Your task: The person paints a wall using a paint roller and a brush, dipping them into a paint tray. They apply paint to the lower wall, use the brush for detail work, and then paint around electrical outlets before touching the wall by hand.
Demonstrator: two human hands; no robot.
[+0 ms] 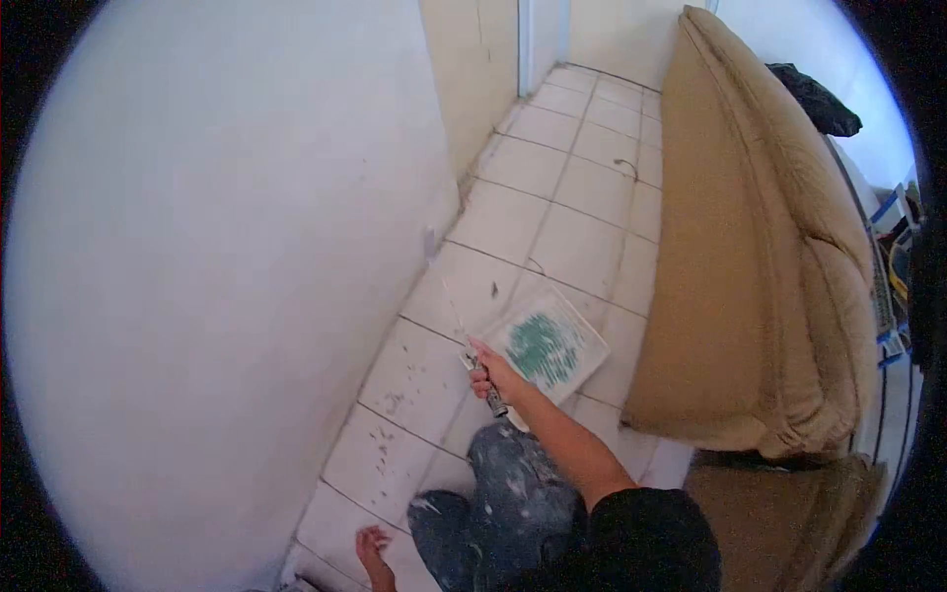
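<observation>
My right hand (493, 373) is wrapped round the dark, paint-marked handle (496, 402) of a tool. A thin pale rod or edge (453, 304) runs up from it toward the wall; the tool's far end is too faint to make out. Just right of this hand, a white paint tray (599, 348) with green and white paint (543, 350) lies on the tiled floor. My left hand (372, 542) hangs low near the wall, its fingers slightly curled and apart, holding nothing. Between the hands are my paint-spotted dark trousers (513, 483).
A white wall (237, 247), with an unpainted beige part (472, 79) farther on, borders the left side. Tan sofa pieces (735, 257) stand on the right, a black bag (817, 100) behind them. Dark specks mark the white floor tiles (493, 217).
</observation>
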